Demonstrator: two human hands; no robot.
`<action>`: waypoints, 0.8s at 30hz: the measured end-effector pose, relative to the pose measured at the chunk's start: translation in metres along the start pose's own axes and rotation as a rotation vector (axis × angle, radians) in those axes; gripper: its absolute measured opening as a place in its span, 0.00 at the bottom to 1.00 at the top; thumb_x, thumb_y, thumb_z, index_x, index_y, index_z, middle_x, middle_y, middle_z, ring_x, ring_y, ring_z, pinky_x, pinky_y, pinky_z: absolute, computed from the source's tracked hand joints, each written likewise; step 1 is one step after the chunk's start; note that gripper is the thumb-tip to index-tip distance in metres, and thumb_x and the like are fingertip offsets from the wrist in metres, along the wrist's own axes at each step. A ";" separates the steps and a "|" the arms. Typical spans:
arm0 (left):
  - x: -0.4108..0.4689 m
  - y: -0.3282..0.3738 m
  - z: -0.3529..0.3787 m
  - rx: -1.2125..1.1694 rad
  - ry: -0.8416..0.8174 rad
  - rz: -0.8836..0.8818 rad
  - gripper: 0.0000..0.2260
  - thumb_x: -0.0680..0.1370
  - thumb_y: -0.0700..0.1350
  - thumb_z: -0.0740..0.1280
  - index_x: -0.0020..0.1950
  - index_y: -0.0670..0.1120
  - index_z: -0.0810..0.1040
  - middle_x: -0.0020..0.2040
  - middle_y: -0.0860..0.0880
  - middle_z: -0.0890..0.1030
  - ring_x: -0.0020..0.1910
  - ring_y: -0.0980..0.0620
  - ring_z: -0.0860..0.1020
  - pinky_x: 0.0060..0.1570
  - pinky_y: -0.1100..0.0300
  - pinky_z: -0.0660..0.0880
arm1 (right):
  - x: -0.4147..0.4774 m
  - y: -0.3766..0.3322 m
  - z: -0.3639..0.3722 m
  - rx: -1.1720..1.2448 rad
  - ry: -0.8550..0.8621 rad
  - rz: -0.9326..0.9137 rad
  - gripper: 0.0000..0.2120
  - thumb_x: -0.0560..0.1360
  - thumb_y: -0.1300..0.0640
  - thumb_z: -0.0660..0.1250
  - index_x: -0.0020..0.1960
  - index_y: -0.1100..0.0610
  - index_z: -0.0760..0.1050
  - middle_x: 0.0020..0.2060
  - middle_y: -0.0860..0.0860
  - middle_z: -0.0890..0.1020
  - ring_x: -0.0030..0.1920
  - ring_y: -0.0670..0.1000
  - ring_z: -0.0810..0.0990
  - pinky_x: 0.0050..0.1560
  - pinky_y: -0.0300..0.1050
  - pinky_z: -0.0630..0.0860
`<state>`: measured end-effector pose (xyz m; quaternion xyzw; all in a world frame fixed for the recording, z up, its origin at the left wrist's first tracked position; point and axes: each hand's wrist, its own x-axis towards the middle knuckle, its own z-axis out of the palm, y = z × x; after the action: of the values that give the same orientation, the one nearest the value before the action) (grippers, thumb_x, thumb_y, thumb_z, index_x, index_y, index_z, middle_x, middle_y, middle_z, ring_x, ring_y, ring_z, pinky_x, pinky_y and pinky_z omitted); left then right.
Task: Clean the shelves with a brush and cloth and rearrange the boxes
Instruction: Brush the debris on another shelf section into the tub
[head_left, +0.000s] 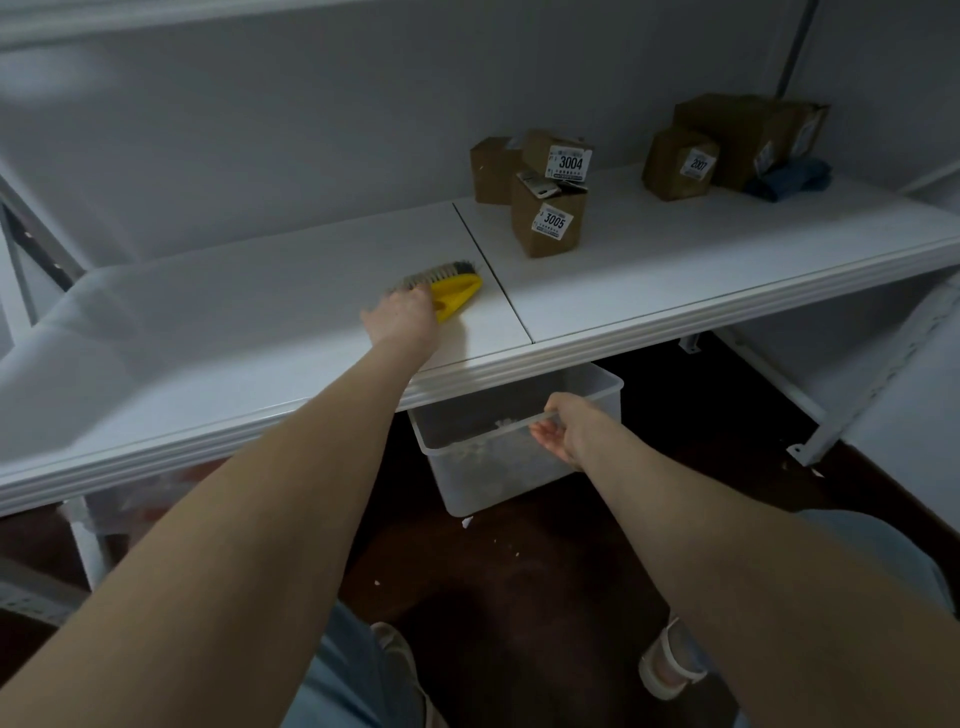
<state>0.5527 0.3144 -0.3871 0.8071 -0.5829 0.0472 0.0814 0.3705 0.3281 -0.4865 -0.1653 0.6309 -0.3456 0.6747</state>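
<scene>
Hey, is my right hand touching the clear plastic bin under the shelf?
Touching. The head view shows the right hand gripping the near rim of the clear bin, fingers curled under it.

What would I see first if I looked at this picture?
The bright yellow brush jumps out first, gripped by the left hand on the white shelf. Just below the shelf's front edge, the right hand holds the rim of a clear plastic bin. Farther back on the right stand brown boxes with number labels.
</scene>
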 end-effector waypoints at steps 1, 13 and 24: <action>-0.003 0.002 0.000 0.027 0.071 0.061 0.18 0.77 0.39 0.57 0.67 0.46 0.70 0.63 0.42 0.74 0.63 0.41 0.71 0.59 0.48 0.68 | -0.001 0.000 -0.001 0.004 0.003 -0.002 0.05 0.75 0.67 0.63 0.51 0.63 0.72 0.33 0.57 0.74 0.32 0.50 0.75 0.18 0.41 0.75; -0.062 0.069 0.022 -0.249 -0.924 0.421 0.19 0.73 0.49 0.72 0.61 0.42 0.76 0.41 0.48 0.80 0.36 0.53 0.80 0.30 0.65 0.77 | -0.017 0.001 -0.027 0.049 0.024 -0.069 0.03 0.72 0.69 0.61 0.44 0.64 0.71 0.31 0.59 0.74 0.20 0.52 0.75 0.16 0.40 0.71; -0.076 0.088 0.048 -0.489 -0.839 0.323 0.05 0.76 0.36 0.68 0.45 0.46 0.76 0.49 0.44 0.83 0.36 0.50 0.82 0.33 0.61 0.81 | -0.024 -0.024 -0.055 0.024 0.154 -0.160 0.14 0.74 0.49 0.67 0.50 0.61 0.74 0.37 0.56 0.77 0.34 0.54 0.79 0.33 0.45 0.79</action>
<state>0.4442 0.3495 -0.4407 0.6134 -0.6768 -0.4066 0.0184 0.3124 0.3391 -0.4613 -0.1802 0.6614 -0.4177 0.5963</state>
